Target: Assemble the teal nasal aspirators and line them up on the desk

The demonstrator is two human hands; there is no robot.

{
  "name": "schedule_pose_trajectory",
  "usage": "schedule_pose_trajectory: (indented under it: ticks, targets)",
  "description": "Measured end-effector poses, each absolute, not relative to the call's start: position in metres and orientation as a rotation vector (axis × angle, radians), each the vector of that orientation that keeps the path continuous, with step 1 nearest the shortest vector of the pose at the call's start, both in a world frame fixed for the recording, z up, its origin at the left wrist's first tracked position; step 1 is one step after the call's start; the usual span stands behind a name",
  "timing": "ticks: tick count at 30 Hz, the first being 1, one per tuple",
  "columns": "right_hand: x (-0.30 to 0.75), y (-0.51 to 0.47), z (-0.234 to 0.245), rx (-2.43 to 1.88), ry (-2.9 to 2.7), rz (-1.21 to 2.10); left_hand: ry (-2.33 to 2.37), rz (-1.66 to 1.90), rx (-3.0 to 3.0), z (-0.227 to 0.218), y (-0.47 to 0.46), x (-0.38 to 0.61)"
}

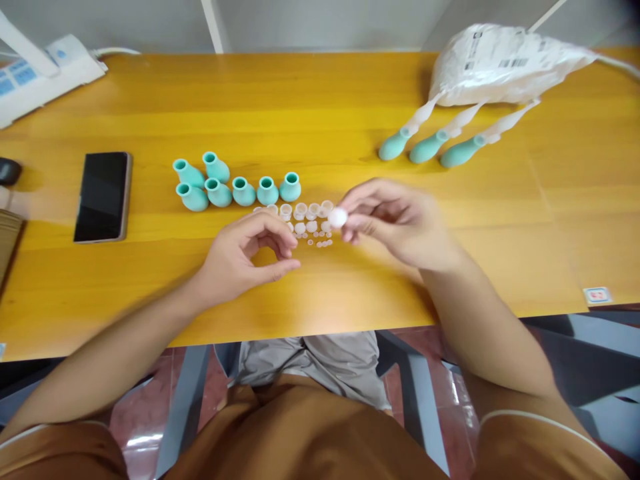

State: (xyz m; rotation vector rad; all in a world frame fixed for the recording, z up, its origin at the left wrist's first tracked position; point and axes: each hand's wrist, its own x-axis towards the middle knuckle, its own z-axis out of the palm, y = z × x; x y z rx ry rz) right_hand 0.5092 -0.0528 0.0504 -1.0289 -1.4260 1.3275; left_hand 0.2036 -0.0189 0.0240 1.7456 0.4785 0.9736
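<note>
White, round plastic piece (337, 217) sits above the yellow-brown wooden table (340, 297), pinched between the thumb and fingers of the right hand (400, 223), which reaches it from about 3 o'clock. Just beside it at 9 o'clock, small translucent-white round plastic parts (301, 212) lie in rough rows, some hidden behind the left hand (235, 257). That hand hovers between 8 and 9 o'clock, fingers curled and thumb parted from the fingertips. Between 9 and 10 o'clock, seven teal, pear-shaped hollow bulbs (243, 191) stand mouth up, close together. Toward 2 o'clock, three teal bulbs with long whitish tapered nozzles (461, 153) lie side by side, their nozzles near a white, printed plastic bag (500, 67). Well apart at 9 o'clock rests a black-screened phone (101, 197); farther off at 10 o'clock is a white device with blue panels (50, 77).
</note>
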Motion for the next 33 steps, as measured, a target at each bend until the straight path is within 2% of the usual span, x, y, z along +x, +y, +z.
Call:
schedule_pose_trajectory:
  ticks: [6,12,19,33]
  targets:
    - [0.556,-0.031,0.036,-1.438,-1.598,0.446,0.566,0.930,1.818,0.028,-0.023,0.204]
    - [0.567,-0.018,0.007,-1.626,-1.869,0.463,0.557,0.904,1.901,0.032,-0.025,0.204]
    - [0.556,-0.027,0.017,-1.744,-2.044,0.274,0.601,0.844,1.997,0.036,-0.027,0.203]
    - [0.560,-0.031,0.025,-1.739,-2.072,0.385,0.598,0.779,2.236,0.031,-0.026,0.200]
